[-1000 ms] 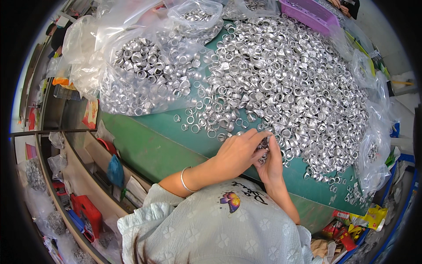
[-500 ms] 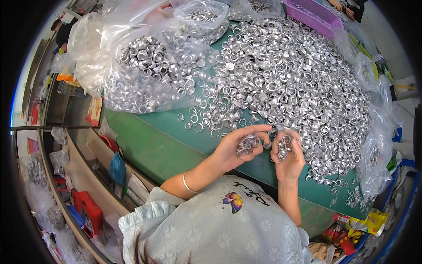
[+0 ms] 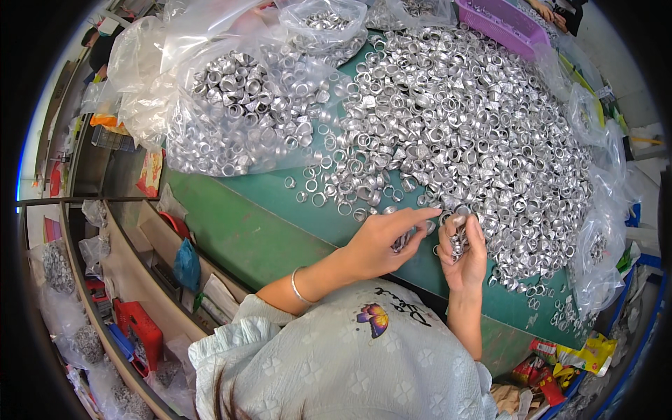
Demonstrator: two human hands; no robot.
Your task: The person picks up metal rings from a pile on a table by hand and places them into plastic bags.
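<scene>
A wide heap of silver metal rings (image 3: 476,133) covers much of the green tabletop (image 3: 280,217). At the heap's near edge, my left hand (image 3: 392,239) is closed around several rings, which partly show under its fingers. Its index finger stretches toward my right hand, and a ring sits near the fingertips. My right hand (image 3: 462,255) is cupped palm up, with fingers curled over a small bunch of rings (image 3: 458,243). The two hands are close together. Loose rings (image 3: 318,199) lie on the table beyond my left hand.
A clear plastic bag (image 3: 238,133) full of rings lies at the left, with another open bag (image 3: 325,21) behind it. A purple basket (image 3: 504,28) stands at the far right. Shelves with a red container (image 3: 138,336) are at left. Another person's hands (image 3: 549,12) show at the far edge.
My left hand has turned over so its back faces up, hiding most of its rings. The right hand's fingers have curled further over its bunch.
</scene>
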